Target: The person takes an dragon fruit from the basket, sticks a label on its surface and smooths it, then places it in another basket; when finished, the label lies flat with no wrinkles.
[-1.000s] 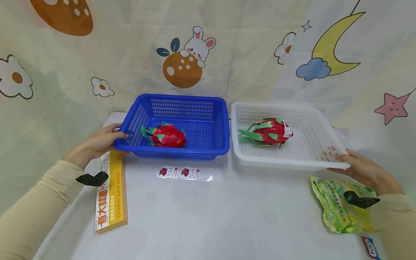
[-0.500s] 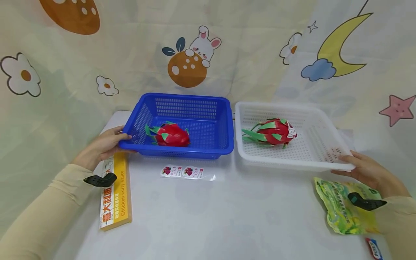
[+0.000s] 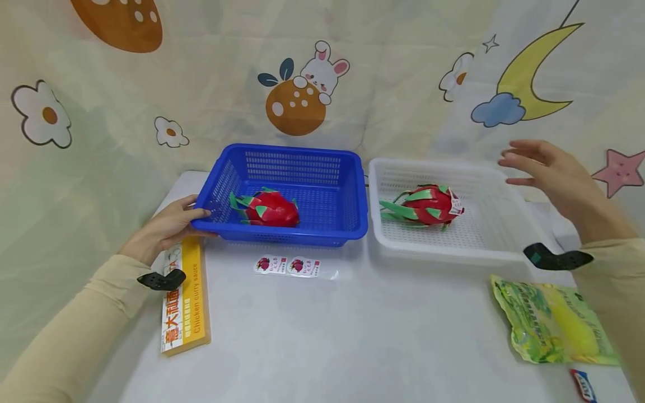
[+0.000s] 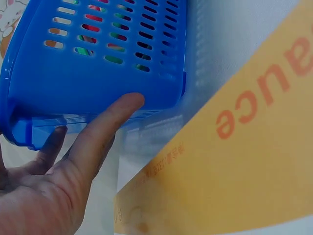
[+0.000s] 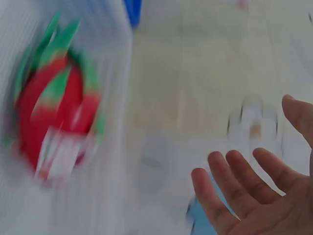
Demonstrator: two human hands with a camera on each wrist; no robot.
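Observation:
My left hand (image 3: 168,224) holds the near left corner of a blue plastic basket (image 3: 330,238), with a finger on its rim. In the left wrist view a finger lies along the slotted wall of the blue basket (image 4: 63,81). A red dragon fruit (image 3: 274,210) with green scales lies inside it. My right hand (image 3: 554,173) is raised over the far right corner of a white plastic basket (image 3: 453,254), fingers apart and holding nothing. That basket bears a second dragon fruit (image 3: 428,206) with a white label, blurred in the right wrist view.
A yellow Chicken curry sauce box (image 3: 194,302) lies below the left hand. A sheet with dragon fruit stickers (image 3: 287,266) is in front of the blue basket. On the right are a green-yellow bag (image 3: 549,322) and a small blue-red packet (image 3: 583,386). A printed cloth (image 3: 403,84) hangs behind.
My right hand has let go of the white basket's near right corner and risen toward the back. My left hand stays on the blue basket. The head view shifted slightly.

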